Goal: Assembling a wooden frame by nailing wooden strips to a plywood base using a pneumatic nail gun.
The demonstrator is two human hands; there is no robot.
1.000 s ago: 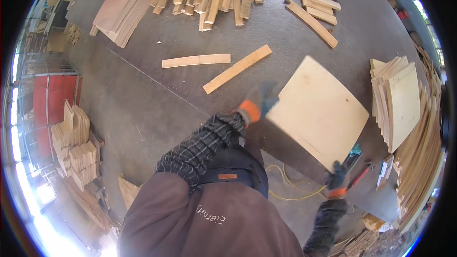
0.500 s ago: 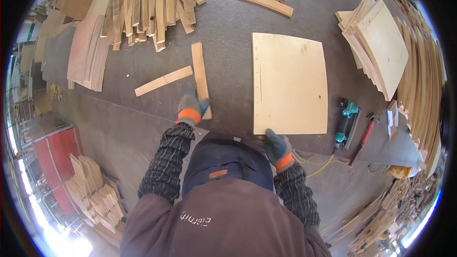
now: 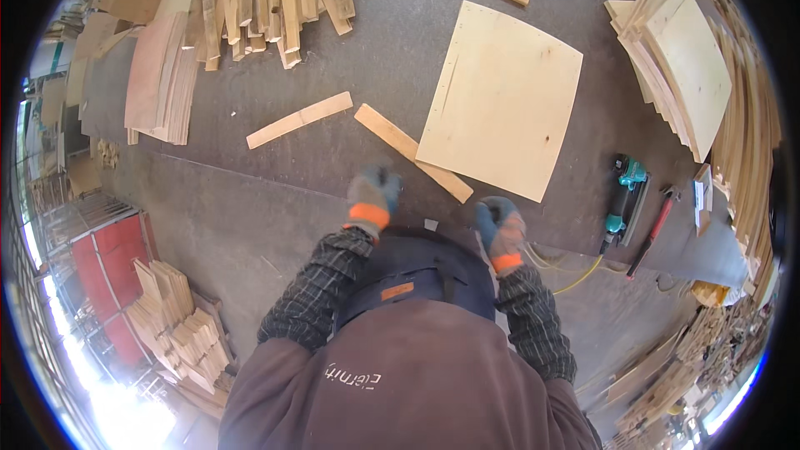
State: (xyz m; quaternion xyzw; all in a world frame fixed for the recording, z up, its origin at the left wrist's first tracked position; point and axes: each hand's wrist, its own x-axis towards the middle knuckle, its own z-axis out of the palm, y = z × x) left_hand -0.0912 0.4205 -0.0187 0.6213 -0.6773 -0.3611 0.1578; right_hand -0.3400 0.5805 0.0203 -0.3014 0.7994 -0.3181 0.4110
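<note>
My left hand (image 3: pixel 374 190), in a grey-blue glove with an orange cuff, is over the table's near edge. It is smeared by motion, so its fingers do not show clearly. My right hand (image 3: pixel 502 227) is closed with curled fingers, just below the near edge of a pale plywood panel (image 3: pixel 504 104); whatever it may hold is hidden. A wooden strip (image 3: pixel 392 135) lies slanted between the hands and the panel, meeting the panel's near left corner. Another wooden strip (image 3: pixel 298 121) lies apart, further left.
A teal power tool (image 3: pixel 623 200) and a red-handled hammer (image 3: pixel 654 229) lie at the right. Stacked panels (image 3: pixel 683 67) stand beyond them. Loose wooden strips (image 3: pixel 287 0) are heaped at the far left, near reddish boards (image 3: pixel 158 79). A yellow hose (image 3: pixel 581 277) hangs at the near edge.
My left hand has let go of the wooden strip, which now lies slanted against the panel. The panel has turned and shifted away. My right hand has come off the panel's near edge.
</note>
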